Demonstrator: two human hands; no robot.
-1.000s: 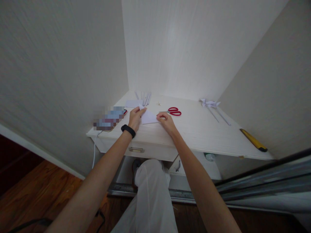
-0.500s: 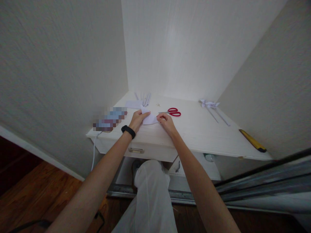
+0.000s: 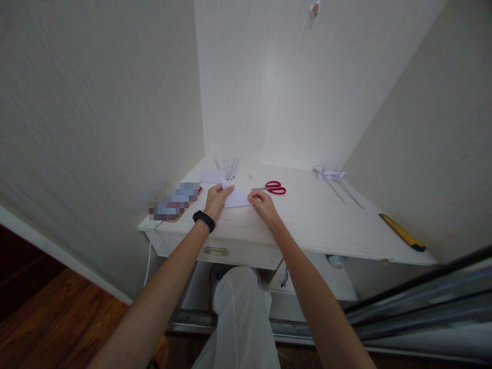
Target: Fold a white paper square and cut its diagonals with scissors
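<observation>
In the head view, the white paper (image 3: 236,200) lies between the fingers of the two hands, just above or on the desk (image 3: 307,220); which of these cannot be told. The left hand (image 3: 216,200) holds its left side, thumb on top and the other fingers mostly hidden, while the right hand (image 3: 263,202) has thumb and forefinger pinched narrowly together at its right corner. Both forearms reach forward and inward, the left wrist wearing a smooth black band (image 3: 204,221). The paper looks thin, matt and roughly triangular, with a straight near edge. Just beyond the right fingers lie scissors (image 3: 275,187) with rounded red handles. Beyond the left fingers are slim white sticks (image 3: 232,169) and a flat pale sheet (image 3: 210,177). Well to the right of the right fingers, folded paper pinwheels (image 3: 329,173) lie on the desk's faintly grained white top.
</observation>
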